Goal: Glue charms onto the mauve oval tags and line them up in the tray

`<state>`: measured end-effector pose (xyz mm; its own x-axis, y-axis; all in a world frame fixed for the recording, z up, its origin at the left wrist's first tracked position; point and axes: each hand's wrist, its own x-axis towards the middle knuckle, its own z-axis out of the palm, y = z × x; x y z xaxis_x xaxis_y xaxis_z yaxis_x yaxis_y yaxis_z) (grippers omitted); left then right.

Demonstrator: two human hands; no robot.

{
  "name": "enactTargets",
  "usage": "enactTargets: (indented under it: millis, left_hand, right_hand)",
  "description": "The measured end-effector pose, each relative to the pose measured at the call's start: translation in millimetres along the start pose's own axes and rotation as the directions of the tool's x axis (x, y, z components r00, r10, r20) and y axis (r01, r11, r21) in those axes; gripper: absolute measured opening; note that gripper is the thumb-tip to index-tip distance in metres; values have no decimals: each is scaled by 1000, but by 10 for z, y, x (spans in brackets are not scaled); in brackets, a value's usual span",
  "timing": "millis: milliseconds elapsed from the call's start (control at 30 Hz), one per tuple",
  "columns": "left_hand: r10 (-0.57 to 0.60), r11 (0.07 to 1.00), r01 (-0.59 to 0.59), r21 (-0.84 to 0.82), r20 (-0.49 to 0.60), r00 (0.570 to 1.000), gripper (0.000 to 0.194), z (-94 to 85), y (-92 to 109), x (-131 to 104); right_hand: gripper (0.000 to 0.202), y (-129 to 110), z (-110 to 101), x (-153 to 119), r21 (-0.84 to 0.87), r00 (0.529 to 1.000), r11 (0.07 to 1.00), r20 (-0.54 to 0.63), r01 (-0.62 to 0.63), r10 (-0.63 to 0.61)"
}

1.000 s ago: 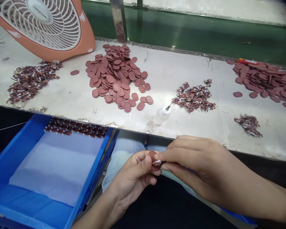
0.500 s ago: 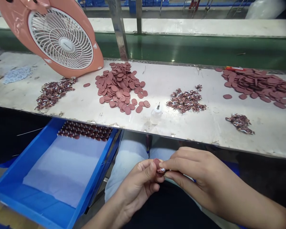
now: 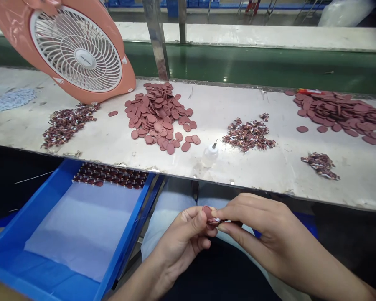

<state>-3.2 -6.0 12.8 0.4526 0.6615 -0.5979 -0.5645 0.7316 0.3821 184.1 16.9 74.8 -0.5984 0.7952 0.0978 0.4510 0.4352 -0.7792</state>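
Note:
Above my lap, my left hand (image 3: 188,232) pinches a small reddish-brown oval disc (image 3: 207,212) between thumb and fingers. My right hand (image 3: 260,223) meets it from the right, thumb and forefinger closed on a small dark brown and white bow-like piece (image 3: 217,220) that touches the disc. The fingertips hide much of both parts. On the table edge beyond the hands stands a clear squeeze bottle (image 3: 210,155) with a needle tip. A heap of similar oval discs (image 3: 159,115) lies behind it, and a pile of small brown and white pieces (image 3: 249,134) is to its right.
A pink fan (image 3: 78,54) stands at the table's left. Below it, a blue tray (image 3: 134,213) holds a white sheet and rows of finished-looking brown pieces (image 3: 109,174). More discs (image 3: 341,113) and a smaller brown pile (image 3: 321,165) lie right. A metal post (image 3: 156,42) rises behind.
Both hands stay together at the disc, with only slight finger movement. More of the dark piece shows between the right fingers. The camera view has shifted a little.

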Motion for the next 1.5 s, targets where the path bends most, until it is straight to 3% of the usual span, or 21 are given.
enactTargets:
  millis: [333,633,1100,1500]
  left_hand:
    - [20,998,-20,-52,1,1000,35,-136,13,-38]
    - [-7,997,8,-70,5,1000,37,-250,77,-43]
    - [31,994,-35,-101,-40,999,34,-249,56,-11]
    - [8,996,-11,-83,-36,999,30,-257,84,58]
  right_hand:
    - [25,-39,91,105,35,999,999,26,-25,24]
    - [19,-82,131,237,42,993,996,94,-81,76]
    - [12,-9,108,317,39,993,999,116,-21,16]
    - [9,32,91,337,15,990,999,136,-49,46]
